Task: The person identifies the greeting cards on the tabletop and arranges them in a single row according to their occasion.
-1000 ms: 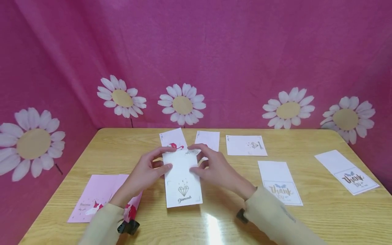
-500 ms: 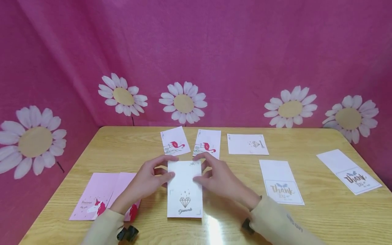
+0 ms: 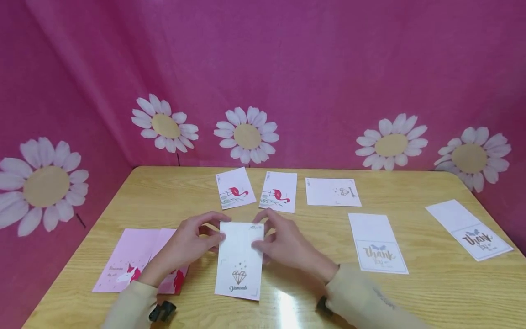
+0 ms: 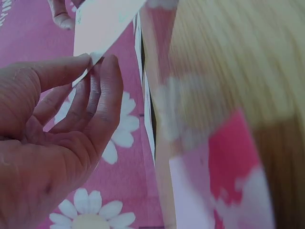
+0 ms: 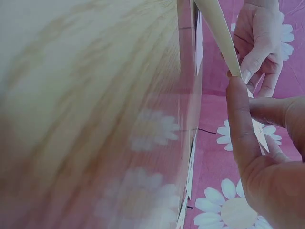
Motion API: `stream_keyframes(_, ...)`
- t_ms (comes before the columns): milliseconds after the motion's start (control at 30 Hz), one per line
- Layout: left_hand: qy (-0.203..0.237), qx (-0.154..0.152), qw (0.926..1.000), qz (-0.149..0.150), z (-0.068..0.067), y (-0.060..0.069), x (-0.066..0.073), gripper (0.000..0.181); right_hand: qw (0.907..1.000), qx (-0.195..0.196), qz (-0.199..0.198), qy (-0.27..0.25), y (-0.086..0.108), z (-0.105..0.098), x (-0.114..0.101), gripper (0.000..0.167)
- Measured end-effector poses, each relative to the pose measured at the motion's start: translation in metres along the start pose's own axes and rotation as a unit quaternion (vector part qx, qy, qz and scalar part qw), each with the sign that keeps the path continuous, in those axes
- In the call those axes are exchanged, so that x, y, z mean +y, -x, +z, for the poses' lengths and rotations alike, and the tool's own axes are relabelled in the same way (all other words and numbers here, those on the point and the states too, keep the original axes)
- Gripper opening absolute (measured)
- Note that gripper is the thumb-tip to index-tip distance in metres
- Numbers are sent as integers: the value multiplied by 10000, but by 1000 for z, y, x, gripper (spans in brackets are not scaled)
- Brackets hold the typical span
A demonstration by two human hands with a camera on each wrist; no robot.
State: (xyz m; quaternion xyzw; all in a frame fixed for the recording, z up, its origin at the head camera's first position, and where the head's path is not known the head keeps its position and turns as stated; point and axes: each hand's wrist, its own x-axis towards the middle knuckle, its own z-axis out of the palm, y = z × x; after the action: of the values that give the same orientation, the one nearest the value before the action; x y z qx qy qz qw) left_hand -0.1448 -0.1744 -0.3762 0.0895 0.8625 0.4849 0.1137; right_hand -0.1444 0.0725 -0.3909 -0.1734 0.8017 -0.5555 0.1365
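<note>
A white card (image 3: 239,258) printed with a gold diamond and the word "Diamonds" is between my hands in the head view. My left hand (image 3: 193,240) pinches its left edge near the top, thumb in front and fingers behind. On the opposite edge, my right hand (image 3: 287,240) pinches it the same way. Both wrist views show the card raised off the table: the left one catches its pale face (image 4: 102,24), the right one sees it nearly edge-on. Fingers behind the card are partly hidden in the head view.
Two pink unicorn cards (image 3: 123,256) lie by my left forearm, partly covered by it. Two flamingo cards (image 3: 279,183) and a sideways diamond card (image 3: 324,192) lie along the back. Two "Thank You" cards (image 3: 371,228) lie right. A pink flowered curtain (image 3: 312,82) hangs behind the table.
Both hands have brought the diamond card nearer to me, uncovering the flamingo cards. In the last half second it has also shifted slightly left and tilted a little. The grip looks the same.
</note>
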Motion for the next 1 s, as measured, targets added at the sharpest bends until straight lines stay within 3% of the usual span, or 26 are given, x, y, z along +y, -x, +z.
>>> stream_keyframes(267,-1062,64,9935,396,-20,0,-14,25,9985,-103,-152,517,-14,13,-2,40)
stream_keyframes(500,-2111,-11,9757,585,-32,5,-24,46,9977,-195,93,646,-27,27,-7,38)
stream_keyframes(667,-2517,-146,9661,561,-38,10,-29,64,9958,-206,179,875,-34,35,-7,37)
stream_keyframes(800,-2718,-429,9608,325,-39,13,-30,78,9950,-256,245,932,-39,39,-6,36)
stream_keyframes(1000,-2966,-689,9522,240,-39,15,-34,88,9938,-410,432,940,-43,44,-7,36)
